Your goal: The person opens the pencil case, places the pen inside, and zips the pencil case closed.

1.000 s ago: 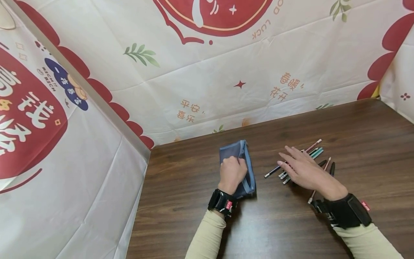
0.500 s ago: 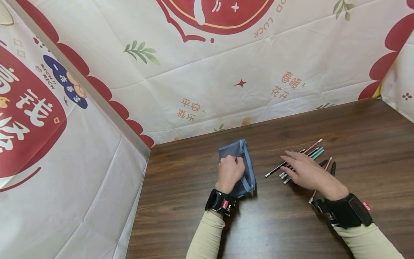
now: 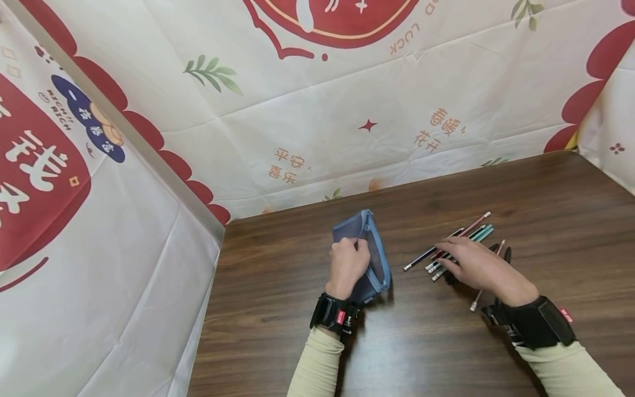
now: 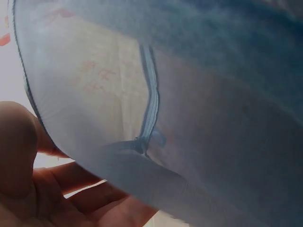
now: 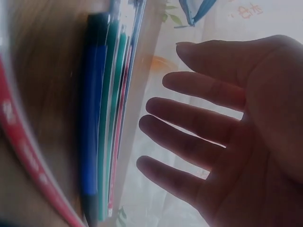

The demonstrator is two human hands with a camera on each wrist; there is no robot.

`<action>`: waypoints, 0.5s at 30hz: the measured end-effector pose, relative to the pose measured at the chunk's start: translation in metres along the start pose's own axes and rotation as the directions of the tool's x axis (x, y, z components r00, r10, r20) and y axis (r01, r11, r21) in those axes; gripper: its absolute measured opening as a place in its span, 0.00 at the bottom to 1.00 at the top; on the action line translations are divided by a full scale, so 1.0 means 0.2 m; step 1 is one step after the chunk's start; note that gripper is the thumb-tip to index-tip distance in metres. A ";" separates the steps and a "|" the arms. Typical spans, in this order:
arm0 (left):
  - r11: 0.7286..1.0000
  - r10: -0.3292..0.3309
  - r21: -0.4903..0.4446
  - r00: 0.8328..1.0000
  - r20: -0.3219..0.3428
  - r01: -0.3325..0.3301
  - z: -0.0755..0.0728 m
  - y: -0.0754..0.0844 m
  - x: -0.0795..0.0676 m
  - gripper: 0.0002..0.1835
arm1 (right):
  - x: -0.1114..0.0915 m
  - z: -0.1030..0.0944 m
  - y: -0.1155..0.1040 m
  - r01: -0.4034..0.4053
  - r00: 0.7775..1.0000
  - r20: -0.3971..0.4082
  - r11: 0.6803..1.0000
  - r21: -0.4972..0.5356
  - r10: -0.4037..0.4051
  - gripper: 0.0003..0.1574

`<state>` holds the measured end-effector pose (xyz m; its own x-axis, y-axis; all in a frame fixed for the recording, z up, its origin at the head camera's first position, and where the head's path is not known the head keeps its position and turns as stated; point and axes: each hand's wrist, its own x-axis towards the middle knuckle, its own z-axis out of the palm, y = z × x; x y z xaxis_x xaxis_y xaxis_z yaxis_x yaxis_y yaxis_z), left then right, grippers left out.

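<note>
My left hand (image 3: 349,266) grips one side of a blue mesh pencil case (image 3: 345,229), which stands with its zipped mouth gaping to the right. In the left wrist view the thumb and fingers close on the edge of the see-through mesh (image 4: 90,118). My right hand (image 3: 480,269) hovers over a loose bunch of pencils (image 3: 420,257), its fingers apart and slightly bent, holding nothing. Beyond its fingertips, the right wrist view has a blue pen (image 5: 92,123) beside green pencils (image 5: 111,113). A pink pencil (image 3: 474,301) lies partly under the hand.
The pencils and pens lie on a dark brown wooden table (image 3: 268,309). White printed cloth (image 3: 322,132) hangs behind it, and another cloth panel (image 3: 134,264) borders its left side. A black pen (image 3: 507,254) lies at the right of the bunch.
My right hand has lowered toward the pencils and its fingers have bent a little more. The left hand keeps its grip on the pencil case, which has shifted slightly.
</note>
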<state>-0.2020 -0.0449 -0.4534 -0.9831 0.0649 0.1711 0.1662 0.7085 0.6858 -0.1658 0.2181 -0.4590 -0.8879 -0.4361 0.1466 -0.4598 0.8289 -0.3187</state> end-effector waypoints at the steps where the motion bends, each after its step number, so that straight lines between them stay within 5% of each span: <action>1: 1.000 0.001 -0.008 1.000 -0.001 -0.001 0.00 0.00 0.00 0.24 | -0.01 -0.01 0.00 -0.003 1.000 0.001 1.000 -0.005 0.003 0.24; 15: 0.999 -0.017 -0.047 1.000 -0.005 0.017 -0.01 -0.01 0.00 0.23 | -0.16 -0.10 0.15 -0.126 0.991 0.030 0.990 -0.063 0.128 0.17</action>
<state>-0.2014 -0.0469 -0.4531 -0.9854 0.0494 0.1631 0.1532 0.6755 0.7212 -0.1509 0.2647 -0.4539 -0.9386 -0.3363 0.0766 -0.3441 0.8977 -0.2753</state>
